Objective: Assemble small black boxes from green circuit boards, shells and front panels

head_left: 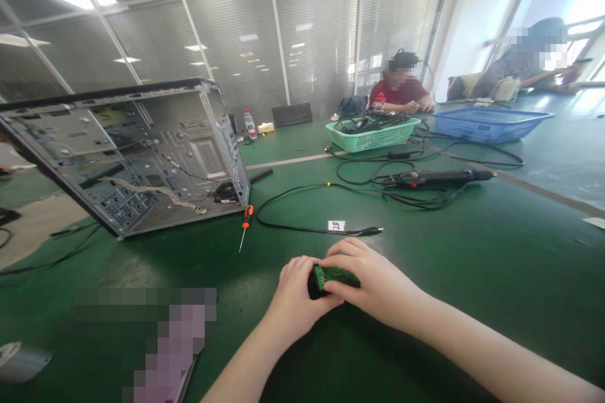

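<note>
Close to the table's near side, my left hand [293, 296] is closed around a small black part [312, 284]. A green circuit board [344, 276] sits against that part. My right hand [378, 278] pinches the board between thumb and fingers from the right. Both hands meet at the board, and the fingers hide part of it. Whether the board is fixed to the black part I cannot tell. Beyond the hands lie a black cable [283, 225] with a plug and a small white label [336, 226] marked 28.
An open computer case [208, 151] stands at left, an orange-handled screwdriver [246, 219] beside it. Farther right are a black power screwdriver [439, 177], a green basket [373, 137] of cables and a blue basket [486, 126]. A metal cylinder [23, 362] lies near left. Two people sit beyond.
</note>
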Motion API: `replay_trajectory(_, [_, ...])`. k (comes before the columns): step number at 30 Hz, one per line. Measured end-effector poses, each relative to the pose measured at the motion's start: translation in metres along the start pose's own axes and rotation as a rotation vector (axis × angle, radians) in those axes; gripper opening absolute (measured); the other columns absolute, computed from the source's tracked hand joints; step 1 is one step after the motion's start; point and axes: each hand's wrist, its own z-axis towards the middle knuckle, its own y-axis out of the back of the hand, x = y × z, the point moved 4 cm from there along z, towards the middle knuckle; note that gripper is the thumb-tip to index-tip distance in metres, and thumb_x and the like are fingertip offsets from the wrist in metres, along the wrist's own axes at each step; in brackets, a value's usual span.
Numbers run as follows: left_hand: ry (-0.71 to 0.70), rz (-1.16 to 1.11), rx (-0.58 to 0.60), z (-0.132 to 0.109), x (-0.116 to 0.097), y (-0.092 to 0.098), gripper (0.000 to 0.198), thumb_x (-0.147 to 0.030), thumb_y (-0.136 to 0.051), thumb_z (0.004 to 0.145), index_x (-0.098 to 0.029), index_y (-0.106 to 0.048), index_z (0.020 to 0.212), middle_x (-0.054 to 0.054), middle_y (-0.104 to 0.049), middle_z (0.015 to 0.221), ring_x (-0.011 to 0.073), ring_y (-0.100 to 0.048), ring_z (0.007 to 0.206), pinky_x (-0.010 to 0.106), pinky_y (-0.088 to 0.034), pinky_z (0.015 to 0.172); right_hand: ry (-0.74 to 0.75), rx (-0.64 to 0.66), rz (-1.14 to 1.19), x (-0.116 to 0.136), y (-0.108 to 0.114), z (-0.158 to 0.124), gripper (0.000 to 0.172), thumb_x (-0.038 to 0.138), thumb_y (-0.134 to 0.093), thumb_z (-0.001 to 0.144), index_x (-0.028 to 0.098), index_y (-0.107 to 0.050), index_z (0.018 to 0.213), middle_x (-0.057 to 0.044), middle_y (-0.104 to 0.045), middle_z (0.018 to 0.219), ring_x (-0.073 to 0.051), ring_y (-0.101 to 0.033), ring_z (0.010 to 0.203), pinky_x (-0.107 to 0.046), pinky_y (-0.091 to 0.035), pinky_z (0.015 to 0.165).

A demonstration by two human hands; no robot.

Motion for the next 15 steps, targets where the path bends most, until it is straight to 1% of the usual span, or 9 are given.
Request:
replay_trajectory(2, [0.0, -0.004, 0.005, 0.0, 0.001, 0.0, 0.037, -0.027, -0.074, 0.066, -0.02, -0.057, 0.099, 0.005, -0.06, 0.102, 0.0262, -0.052, 0.102, 0.041, -0.04, 0.088, -0.029, 0.036, 0.044, 0.0, -0.001, 0.007, 0.018, 0.02, -0.067, 0.079, 0.018, -0.066, 0.097, -0.005, -0.06, 0.099, -0.022, -0.052, 0.099, -0.039, -0.046, 0.088])
replay_trajectory(4, [-0.006, -0.008, 0.008, -0.001, 0.0, 0.0, 0.039, -0.026, -0.075, 0.065, -0.021, -0.057, 0.099, 0.005, -0.06, 0.102, 0.0262, -0.052, 0.101, 0.04, -0.04, 0.088, -0.019, 0.062, 0.061, 0.0, -0.001, 0.012, 0.017, 0.019, -0.069, 0.077, 0.017, -0.065, 0.093, -0.004, -0.061, 0.097, -0.022, -0.054, 0.098, -0.037, -0.046, 0.086])
replay_trajectory(8, [-0.007, -0.002, 0.005, 0.0, -0.001, 0.001, 0.038, -0.026, -0.076, 0.065, -0.021, -0.057, 0.097, 0.005, -0.061, 0.101, 0.0264, -0.053, 0.101, 0.041, -0.04, 0.088, -0.004, 0.068, 0.091, -0.001, -0.001, 0.01, 0.019, 0.013, -0.064, 0.077, 0.016, -0.06, 0.095, -0.004, -0.062, 0.103, -0.021, -0.056, 0.1, -0.035, -0.045, 0.088])
replay_trajectory(12, [0.0, -0.009, 0.018, 0.0, -0.002, 0.001, 0.033, -0.027, -0.075, 0.067, -0.021, -0.057, 0.094, 0.004, -0.06, 0.099, 0.0267, -0.053, 0.099, 0.04, -0.041, 0.086, -0.078, 0.017, 0.13, -0.004, 0.004, 0.005, 0.019, 0.02, -0.055, 0.084, 0.017, -0.056, 0.103, -0.004, -0.064, 0.097, -0.02, -0.06, 0.088, -0.033, -0.047, 0.076])
replay_trajectory(15, [0.009, 0.007, 0.027, 0.0, -0.002, 0.001, 0.033, -0.029, -0.075, 0.067, -0.02, -0.057, 0.093, 0.005, -0.06, 0.099, 0.0273, -0.052, 0.099, 0.041, -0.041, 0.086, -0.101, -0.105, 0.215, -0.006, 0.016, 0.003, 0.018, 0.026, -0.051, 0.085, 0.018, -0.055, 0.1, -0.003, -0.063, 0.096, -0.019, -0.06, 0.088, -0.032, -0.046, 0.077])
